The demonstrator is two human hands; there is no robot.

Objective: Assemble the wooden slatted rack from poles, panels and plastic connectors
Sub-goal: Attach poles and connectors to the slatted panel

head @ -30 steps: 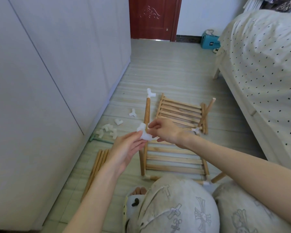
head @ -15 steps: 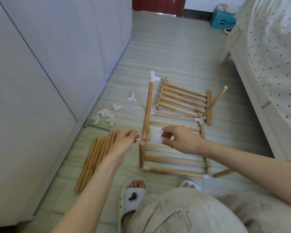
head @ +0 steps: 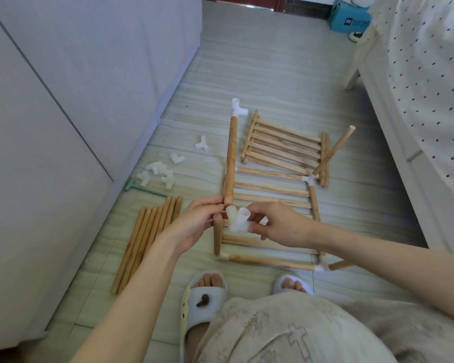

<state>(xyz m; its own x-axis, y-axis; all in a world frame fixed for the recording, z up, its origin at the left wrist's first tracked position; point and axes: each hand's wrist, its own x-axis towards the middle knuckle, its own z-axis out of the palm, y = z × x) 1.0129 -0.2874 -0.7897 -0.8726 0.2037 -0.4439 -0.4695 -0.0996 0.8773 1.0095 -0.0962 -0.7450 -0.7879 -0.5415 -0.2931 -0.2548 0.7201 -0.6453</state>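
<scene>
A half-built wooden rack (head: 270, 195) lies flat on the floor, its poles joined by white plastic connectors. My right hand (head: 275, 224) pinches a white multi-way connector (head: 237, 220) just below the near end of a long pole (head: 231, 161). That pole carries another white connector (head: 239, 110) at its far end. My left hand (head: 197, 221) grips the pole's near end, beside a short upright pole (head: 216, 238). A second slatted panel (head: 283, 146) lies farther back.
Several spare poles (head: 147, 239) lie in a bundle at the left. Loose white connectors (head: 157, 175) are scattered near the grey cabinet (head: 63, 100). A bed (head: 425, 74) runs along the right. My slippered feet (head: 205, 302) are in front of the rack.
My right hand has brought the white connector left to the long pole's near end. My left hand has closed onto that pole end. The camera has tilted further down.
</scene>
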